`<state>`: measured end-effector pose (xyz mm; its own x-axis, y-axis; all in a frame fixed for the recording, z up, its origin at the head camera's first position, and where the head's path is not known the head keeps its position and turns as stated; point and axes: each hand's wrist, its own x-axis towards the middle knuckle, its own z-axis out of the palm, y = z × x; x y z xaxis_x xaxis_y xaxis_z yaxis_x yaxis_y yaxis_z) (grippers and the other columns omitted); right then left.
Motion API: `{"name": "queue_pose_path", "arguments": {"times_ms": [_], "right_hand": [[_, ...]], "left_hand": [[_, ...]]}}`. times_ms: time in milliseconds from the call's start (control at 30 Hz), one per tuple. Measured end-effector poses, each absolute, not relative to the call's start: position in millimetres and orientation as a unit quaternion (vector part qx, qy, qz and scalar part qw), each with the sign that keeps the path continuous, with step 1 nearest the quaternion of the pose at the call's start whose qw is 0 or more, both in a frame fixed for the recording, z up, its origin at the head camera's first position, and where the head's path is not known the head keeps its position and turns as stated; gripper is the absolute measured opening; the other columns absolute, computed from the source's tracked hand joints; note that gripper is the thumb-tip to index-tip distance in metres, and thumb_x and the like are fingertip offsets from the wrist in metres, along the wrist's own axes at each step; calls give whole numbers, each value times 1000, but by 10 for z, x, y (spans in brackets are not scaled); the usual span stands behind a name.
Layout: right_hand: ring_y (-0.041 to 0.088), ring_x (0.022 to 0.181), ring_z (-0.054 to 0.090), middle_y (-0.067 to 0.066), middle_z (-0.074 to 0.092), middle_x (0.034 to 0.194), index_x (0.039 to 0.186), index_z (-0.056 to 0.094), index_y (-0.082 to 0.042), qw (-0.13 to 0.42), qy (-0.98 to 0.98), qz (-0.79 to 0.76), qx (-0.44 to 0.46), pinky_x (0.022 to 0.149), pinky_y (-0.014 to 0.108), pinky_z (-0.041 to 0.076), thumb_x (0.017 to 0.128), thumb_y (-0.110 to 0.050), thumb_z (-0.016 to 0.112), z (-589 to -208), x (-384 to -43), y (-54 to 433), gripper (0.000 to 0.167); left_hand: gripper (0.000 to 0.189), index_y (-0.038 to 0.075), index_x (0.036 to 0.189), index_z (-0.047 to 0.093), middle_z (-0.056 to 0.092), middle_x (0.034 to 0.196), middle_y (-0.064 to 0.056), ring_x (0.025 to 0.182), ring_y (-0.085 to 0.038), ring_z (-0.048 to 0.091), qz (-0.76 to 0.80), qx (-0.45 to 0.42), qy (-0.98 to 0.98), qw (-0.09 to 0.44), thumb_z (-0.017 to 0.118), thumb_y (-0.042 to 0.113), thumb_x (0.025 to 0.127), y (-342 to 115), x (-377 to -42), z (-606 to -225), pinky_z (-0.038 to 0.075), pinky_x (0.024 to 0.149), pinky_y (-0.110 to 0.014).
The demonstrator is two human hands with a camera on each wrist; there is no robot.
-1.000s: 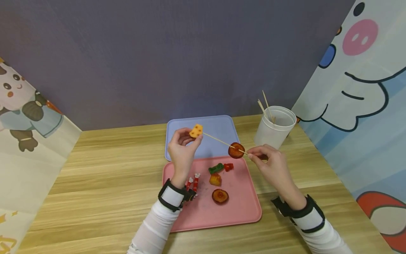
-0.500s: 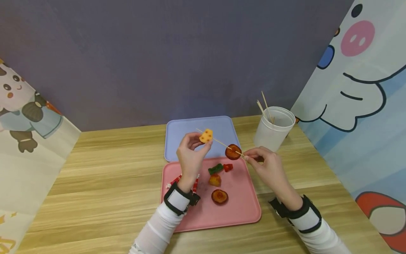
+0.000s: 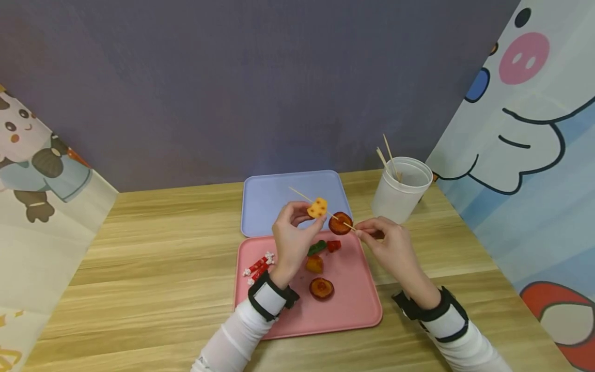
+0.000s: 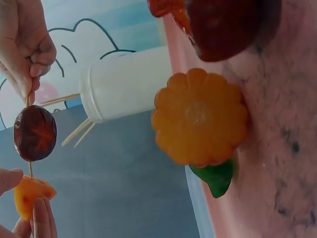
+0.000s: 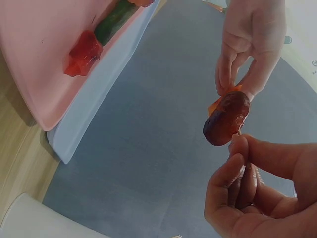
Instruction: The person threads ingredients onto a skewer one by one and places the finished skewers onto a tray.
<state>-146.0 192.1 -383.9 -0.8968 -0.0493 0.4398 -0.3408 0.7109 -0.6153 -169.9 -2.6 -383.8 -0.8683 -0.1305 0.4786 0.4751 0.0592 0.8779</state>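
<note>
My right hand (image 3: 395,250) pinches a thin bamboo skewer (image 3: 301,194) near its right end. Just left of those fingertips, a brown mushroom cap (image 3: 334,227) is threaded on the stick. Between thumb and fingers my left hand (image 3: 293,238) holds a yellow cheese-like piece with brown spots (image 3: 317,208), and the skewer runs through it, its tip sticking out on the far left. A short gap of bare stick separates the two pieces. In the left wrist view the mushroom cap (image 4: 35,133) hangs above the spotted piece (image 4: 28,197).
Below the hands lies a pink tray (image 3: 346,310) bearing a second mushroom cap (image 3: 322,289), an orange scalloped piece (image 3: 314,264), green (image 3: 317,248) and red pieces (image 3: 333,246), and red-and-white sticks (image 3: 256,265). Behind it is a blue tray (image 3: 265,201); a white cup (image 3: 395,201) holds several skewers.
My left hand has moved right, sliding the spotted piece along the skewer from its tip toward the mushroom cap. The right hand has shifted slightly left, still gripping the stick.
</note>
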Motion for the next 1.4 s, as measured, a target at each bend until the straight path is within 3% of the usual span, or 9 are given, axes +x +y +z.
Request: {"name": "queue_pose_path", "arguments": {"times_ms": [633,833,1100,1233,1400], "right_hand": [[14,69,63,5,69,80,89,72,-5,202,-902,369,96,64,24,53,81,-7,74,-3835,-1481,1925,8],[14,68,62,5,69,79,88,72,-6,206,-901,370,93,63,22,52,81,-7,73,-3846,-1501,1938,7],[14,68,62,7,69,80,88,72,-5,213,-897,376,90,63,19,50,81,-4,72,-3901,-1535,2019,6],[12,67,60,6,69,79,87,72,-4,216,-900,371,80,62,17,48,82,-3,72,-3965,-1562,2096,5],[11,67,58,7,69,77,86,72,-4,224,-903,358,70,61,14,45,82,-3,71,-4019,-1568,2193,4]], "left_hand": [[33,-6,101,59,59,99,-21,83,-31,66,-673,-133,-695,214,78,1,75,80,-1645,-3844,56,77,-40],[35,-6,104,59,62,98,-21,84,-33,66,-681,-135,-690,204,78,2,75,96,-1672,-3892,55,76,-46],[36,8,105,60,65,101,-6,86,-19,64,-650,-119,-726,190,77,27,79,37,-1836,-4158,55,77,-37],[37,12,104,60,61,101,-4,88,-17,59,-600,-132,-772,166,78,29,78,-35,-1882,-4170,53,78,-37],[41,11,108,62,59,101,-9,92,-24,57,-501,-168,-844,94,80,27,75,-69,-1925,-4164,52,78,-37]]}}
